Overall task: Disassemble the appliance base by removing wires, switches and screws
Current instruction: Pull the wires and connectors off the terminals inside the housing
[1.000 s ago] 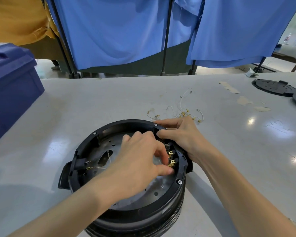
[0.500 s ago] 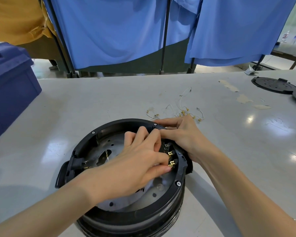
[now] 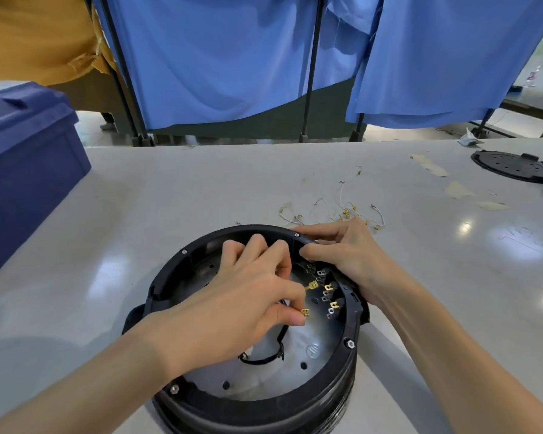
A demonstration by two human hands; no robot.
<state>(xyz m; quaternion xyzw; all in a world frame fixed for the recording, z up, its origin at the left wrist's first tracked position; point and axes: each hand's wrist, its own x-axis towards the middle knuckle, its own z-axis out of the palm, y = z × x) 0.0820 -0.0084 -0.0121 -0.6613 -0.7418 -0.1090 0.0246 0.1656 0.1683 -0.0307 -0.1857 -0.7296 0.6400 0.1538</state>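
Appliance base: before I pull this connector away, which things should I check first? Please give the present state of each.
1. Base steadied: right hand grips the appliance base at its rim: ok.
2. Pinch secure: left hand pinches a brass connector: ok.
3. Connector clear of the terminal block: looks apart: ok.
4. Its far end free: hidden under the left hand: cannot tell.
5. All rim screws out: several in place: not ok.
6. Drop spot: removed wires lie on the table behind: ok.

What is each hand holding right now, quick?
Left hand: closed, pinching a brass wire terminal inside the appliance base.
Right hand: closed, gripping the appliance base's rim.
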